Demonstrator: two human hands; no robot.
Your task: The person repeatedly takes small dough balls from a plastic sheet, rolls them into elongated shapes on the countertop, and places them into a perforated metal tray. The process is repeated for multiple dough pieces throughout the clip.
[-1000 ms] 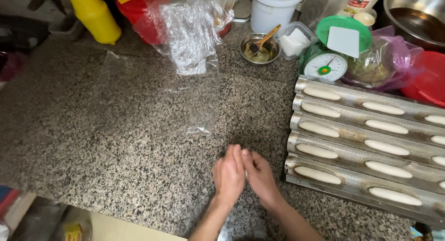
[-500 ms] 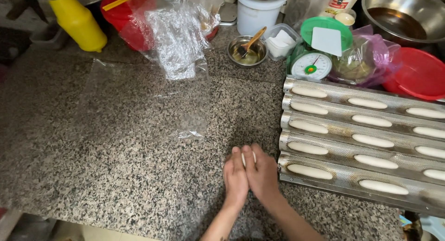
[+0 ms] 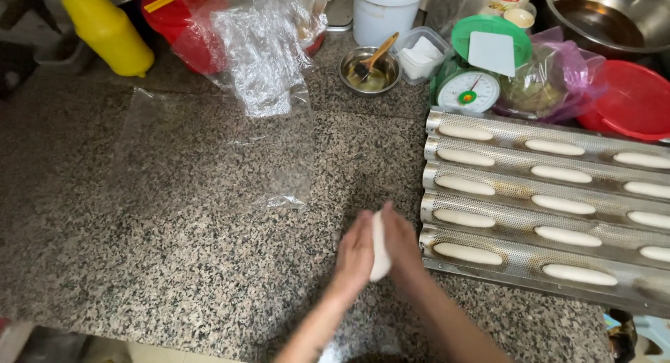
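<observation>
The speckled granite counter [image 3: 174,265] fills most of the view, and its widest bare stretch lies to the left of the hands, running down to the near edge at the bottom left. A clear plastic sheet [image 3: 209,153] lies flat across the middle of it. On the right, a perforated metal baking tray [image 3: 516,220] with long channels hems the hands in — its near left corner sits just beside the right hand, and pale dough sticks rest in each channel. The far edge is crowded: a yellow bottle [image 3: 108,35], crumpled plastic wrap [image 3: 262,49], a small steel bowl [image 3: 368,71] with a brush, and a green kitchen scale [image 3: 469,91].

The left hand [image 3: 354,258] and right hand [image 3: 401,241] stand palm to palm above the counter, fingers straight and pressed together — between them a piece of dough [image 3: 380,248], smooth, white and elongated, showing only as a narrow strip along the gap.
</observation>
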